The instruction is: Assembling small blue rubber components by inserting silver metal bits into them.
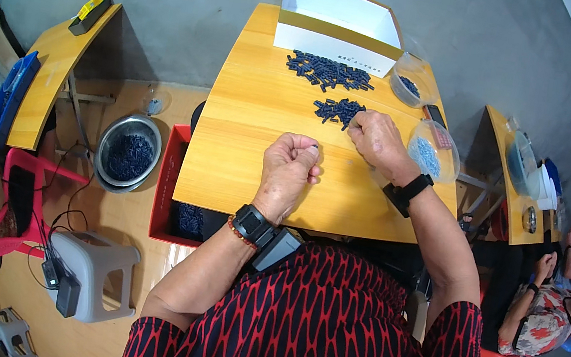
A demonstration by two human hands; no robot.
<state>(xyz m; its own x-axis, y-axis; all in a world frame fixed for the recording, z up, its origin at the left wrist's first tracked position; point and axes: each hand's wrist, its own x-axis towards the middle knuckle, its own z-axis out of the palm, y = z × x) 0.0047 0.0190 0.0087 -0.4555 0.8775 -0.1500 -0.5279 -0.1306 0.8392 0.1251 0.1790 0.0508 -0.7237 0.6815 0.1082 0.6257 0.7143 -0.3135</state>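
Observation:
My left hand (288,171) is closed in a pinch above the wooden table (251,114). The dark end of a small piece shows between its thumb and forefinger. Over at the right, my right hand (378,142) reaches to the edge of a small pile of short dark-blue rod-like pieces (338,111). Its fingers are drawn together, and whatever they hold is hidden. A larger heap of the same pieces (327,72) lies farther back. Beside my right wrist is a clear round tub with small light-blue pieces (423,155).
An open white box with a gold band (335,43) stands at the table's back. Right of it are a clear tub (410,86) and a phone (434,115). A red box (168,183), a metal basin (124,180) and a grey stool (100,254) stand at left. Other people sit at both sides.

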